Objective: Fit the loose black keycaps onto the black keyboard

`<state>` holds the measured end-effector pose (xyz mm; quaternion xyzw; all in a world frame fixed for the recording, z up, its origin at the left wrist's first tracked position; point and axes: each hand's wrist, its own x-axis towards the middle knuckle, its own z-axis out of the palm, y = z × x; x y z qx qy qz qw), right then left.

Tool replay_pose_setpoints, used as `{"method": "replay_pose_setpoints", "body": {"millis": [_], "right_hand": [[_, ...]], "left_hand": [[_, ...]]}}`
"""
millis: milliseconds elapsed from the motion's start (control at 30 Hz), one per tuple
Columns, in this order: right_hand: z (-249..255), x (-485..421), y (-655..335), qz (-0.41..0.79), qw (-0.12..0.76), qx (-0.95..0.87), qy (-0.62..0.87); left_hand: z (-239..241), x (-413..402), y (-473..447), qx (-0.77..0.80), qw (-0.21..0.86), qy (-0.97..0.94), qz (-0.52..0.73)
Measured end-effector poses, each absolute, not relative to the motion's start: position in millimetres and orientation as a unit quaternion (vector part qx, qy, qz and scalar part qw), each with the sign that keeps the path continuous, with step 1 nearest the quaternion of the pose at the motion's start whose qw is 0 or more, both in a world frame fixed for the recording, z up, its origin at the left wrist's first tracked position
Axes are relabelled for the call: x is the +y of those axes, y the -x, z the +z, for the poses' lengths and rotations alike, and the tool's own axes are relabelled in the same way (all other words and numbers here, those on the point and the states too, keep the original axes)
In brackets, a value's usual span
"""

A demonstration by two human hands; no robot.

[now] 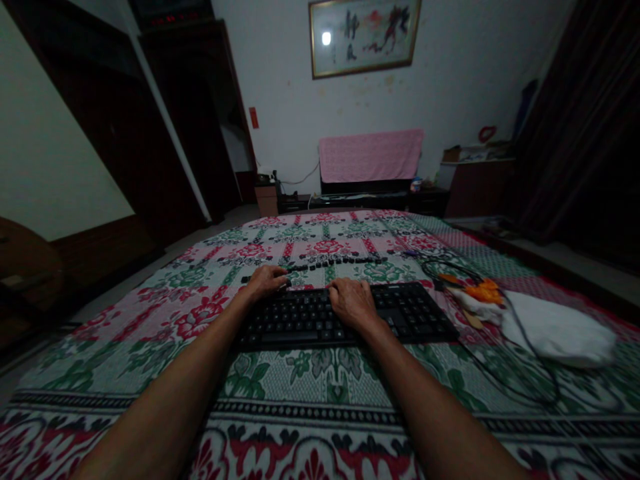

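A black computer keyboard (295, 320) lies flat on the patterned bedspread in front of me. Behind its back edge, small black keycaps (325, 264) lie loose in a long, uneven row. My left hand (265, 283) is at the keyboard's back left corner, thumb and forefinger pinched around a small dark piece that looks like a keycap (289, 283). Over the middle right of the keyboard rests my right hand (354, 303), its bent fingers gripping near the back edge. The fingertips partly hide the keys under them.
Right of the keyboard lie a coiled black cable (543, 400), an orange item (485, 291) and a white cloth-like bundle (557, 327). The flowered bedspread (310, 373) runs on to a far edge. Beyond stands a low cabinet with a pink cloth (371, 157) over a dark panel.
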<state>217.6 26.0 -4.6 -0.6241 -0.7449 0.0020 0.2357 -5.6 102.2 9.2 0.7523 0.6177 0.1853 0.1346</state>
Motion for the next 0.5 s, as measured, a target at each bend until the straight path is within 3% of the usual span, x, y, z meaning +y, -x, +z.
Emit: {"method": "replay_pose_setpoints", "body": {"millis": [500], "right_hand": [[-4.9,26.2,-217.5,0.006,0.236,-0.745,0.624]], "left_hand": [[-0.5,111.0,9.1,0.601,0.143,-0.774,0.139]]}}
